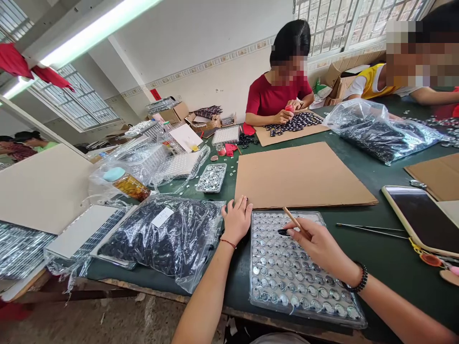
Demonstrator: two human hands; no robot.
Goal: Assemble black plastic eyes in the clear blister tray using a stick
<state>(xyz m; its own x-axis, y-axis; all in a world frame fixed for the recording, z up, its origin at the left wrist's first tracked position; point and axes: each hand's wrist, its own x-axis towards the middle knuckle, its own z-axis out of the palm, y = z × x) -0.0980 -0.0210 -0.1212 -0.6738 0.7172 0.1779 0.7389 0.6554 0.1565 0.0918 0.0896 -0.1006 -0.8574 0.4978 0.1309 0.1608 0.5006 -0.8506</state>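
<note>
My right hand (315,243) is closed round a thin wooden stick (292,217), above a clear plastic tray (255,298). A small black oval piece (283,232) shows at its fingertips; how it is held I cannot tell. Rows of round silvery discs (283,299) fill the tray, some with pale threads or strips. Left of the tray, my left hand (237,220) lies with its fingers stretched out. Its fingertips are by the near left corner of a brown cardboard sheet (301,174), and a clear bag of black pieces (158,239) is just beside it.
A tub of small silvery parts (211,178) and a jar with a blue lid (127,184) stand farther left. On the right lie a phone (423,220), tweezers (373,229) and another filled bag (383,131). Two people sit across the table.
</note>
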